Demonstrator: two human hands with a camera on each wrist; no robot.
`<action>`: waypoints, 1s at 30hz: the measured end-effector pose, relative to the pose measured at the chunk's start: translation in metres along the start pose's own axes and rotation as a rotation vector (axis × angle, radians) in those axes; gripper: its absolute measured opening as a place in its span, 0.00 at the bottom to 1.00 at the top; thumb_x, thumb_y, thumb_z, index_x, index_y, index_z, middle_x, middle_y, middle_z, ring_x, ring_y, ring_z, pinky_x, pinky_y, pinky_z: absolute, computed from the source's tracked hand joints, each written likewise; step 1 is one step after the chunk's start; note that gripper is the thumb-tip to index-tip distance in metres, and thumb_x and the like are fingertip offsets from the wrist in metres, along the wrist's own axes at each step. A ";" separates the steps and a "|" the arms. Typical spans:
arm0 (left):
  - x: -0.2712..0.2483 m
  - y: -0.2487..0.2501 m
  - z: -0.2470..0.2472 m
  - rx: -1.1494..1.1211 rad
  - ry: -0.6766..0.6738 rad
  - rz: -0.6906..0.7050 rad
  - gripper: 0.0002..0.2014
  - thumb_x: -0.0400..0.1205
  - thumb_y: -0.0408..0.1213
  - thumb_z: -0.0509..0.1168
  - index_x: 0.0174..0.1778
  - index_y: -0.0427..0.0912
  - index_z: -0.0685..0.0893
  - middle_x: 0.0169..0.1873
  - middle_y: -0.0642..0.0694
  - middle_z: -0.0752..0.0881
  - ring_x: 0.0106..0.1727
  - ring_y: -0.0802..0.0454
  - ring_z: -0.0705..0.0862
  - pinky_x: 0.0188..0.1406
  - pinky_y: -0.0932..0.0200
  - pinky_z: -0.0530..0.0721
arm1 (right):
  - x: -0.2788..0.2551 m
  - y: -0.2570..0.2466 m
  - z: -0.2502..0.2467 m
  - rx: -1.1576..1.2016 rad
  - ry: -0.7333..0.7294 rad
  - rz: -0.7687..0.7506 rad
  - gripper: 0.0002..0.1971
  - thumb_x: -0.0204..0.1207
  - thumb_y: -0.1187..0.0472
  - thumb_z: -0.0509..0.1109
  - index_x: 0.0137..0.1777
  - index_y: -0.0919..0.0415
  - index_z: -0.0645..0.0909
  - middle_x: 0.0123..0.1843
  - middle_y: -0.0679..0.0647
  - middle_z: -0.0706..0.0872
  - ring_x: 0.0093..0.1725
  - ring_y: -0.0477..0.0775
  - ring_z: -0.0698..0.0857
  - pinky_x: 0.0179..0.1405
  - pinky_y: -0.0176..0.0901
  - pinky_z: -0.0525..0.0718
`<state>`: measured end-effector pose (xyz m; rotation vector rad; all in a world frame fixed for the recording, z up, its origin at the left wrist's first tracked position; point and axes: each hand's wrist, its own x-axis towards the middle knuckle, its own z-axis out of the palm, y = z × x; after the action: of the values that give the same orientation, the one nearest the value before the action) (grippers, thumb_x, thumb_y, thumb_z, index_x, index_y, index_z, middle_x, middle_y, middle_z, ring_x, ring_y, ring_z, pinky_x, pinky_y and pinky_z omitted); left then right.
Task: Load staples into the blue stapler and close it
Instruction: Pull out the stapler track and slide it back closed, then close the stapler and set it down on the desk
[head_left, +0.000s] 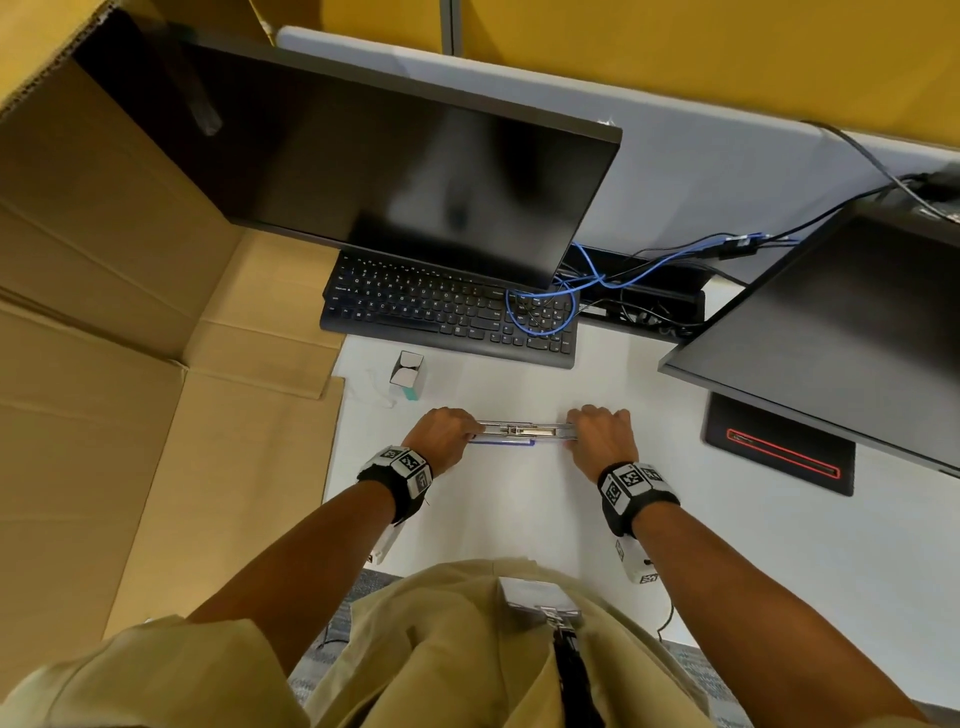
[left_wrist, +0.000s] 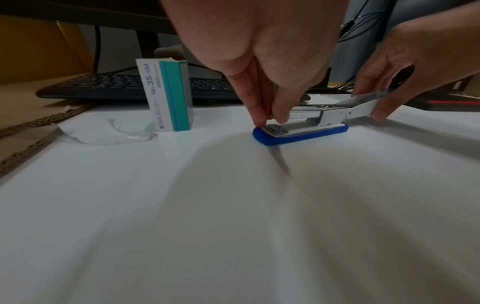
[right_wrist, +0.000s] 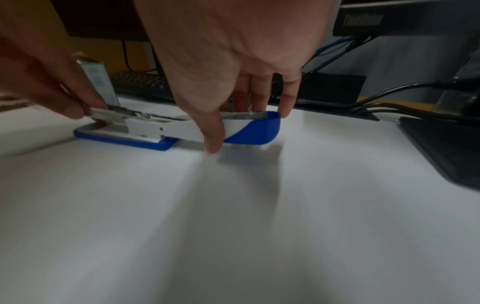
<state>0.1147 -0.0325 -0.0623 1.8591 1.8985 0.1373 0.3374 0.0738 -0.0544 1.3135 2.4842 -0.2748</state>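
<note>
The blue stapler (head_left: 524, 435) lies across the white desk (head_left: 519, 519), opened out flat. Its blue base (left_wrist: 301, 137) points left, and its blue and white lid (right_wrist: 249, 128) is swung back to the right. My left hand (head_left: 447, 435) pinches the front end of the metal magazine (left_wrist: 309, 115) with fingertips (left_wrist: 261, 120) pointing down. My right hand (head_left: 602, 439) grips the lid between thumb (right_wrist: 214, 142) and fingers. An open staple box (left_wrist: 168, 94) stands upright behind and to the left. I cannot tell whether staples sit in the magazine.
A black keyboard (head_left: 447, 312) and a monitor (head_left: 363, 156) sit behind the stapler. A second monitor (head_left: 831, 338) and its base (head_left: 779, 447) are on the right. Flattened cardboard (head_left: 130, 364) covers the left. Clear plastic wrap (left_wrist: 111, 133) lies by the box.
</note>
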 end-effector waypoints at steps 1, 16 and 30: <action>0.001 0.001 0.000 -0.008 -0.004 -0.021 0.12 0.83 0.32 0.61 0.59 0.41 0.86 0.48 0.38 0.91 0.44 0.39 0.88 0.45 0.50 0.88 | 0.000 0.000 -0.002 0.005 0.011 0.002 0.09 0.77 0.58 0.69 0.56 0.55 0.83 0.50 0.53 0.86 0.50 0.58 0.85 0.55 0.53 0.75; 0.000 -0.004 0.006 -0.278 0.051 -0.169 0.31 0.78 0.33 0.70 0.76 0.44 0.65 0.59 0.39 0.89 0.56 0.38 0.88 0.60 0.44 0.86 | 0.008 -0.053 -0.030 0.387 0.076 -0.139 0.12 0.69 0.63 0.78 0.52 0.62 0.85 0.49 0.58 0.84 0.43 0.58 0.82 0.44 0.44 0.80; -0.011 -0.008 0.006 -0.523 -0.025 -0.260 0.45 0.72 0.34 0.76 0.80 0.53 0.56 0.72 0.42 0.77 0.69 0.42 0.79 0.72 0.43 0.78 | 0.023 -0.081 -0.008 0.304 -0.041 -0.211 0.15 0.76 0.65 0.71 0.62 0.62 0.83 0.58 0.60 0.80 0.53 0.64 0.85 0.52 0.49 0.84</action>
<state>0.1091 -0.0453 -0.0674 1.2553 1.8429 0.4715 0.2564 0.0483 -0.0534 1.1339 2.6234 -0.7462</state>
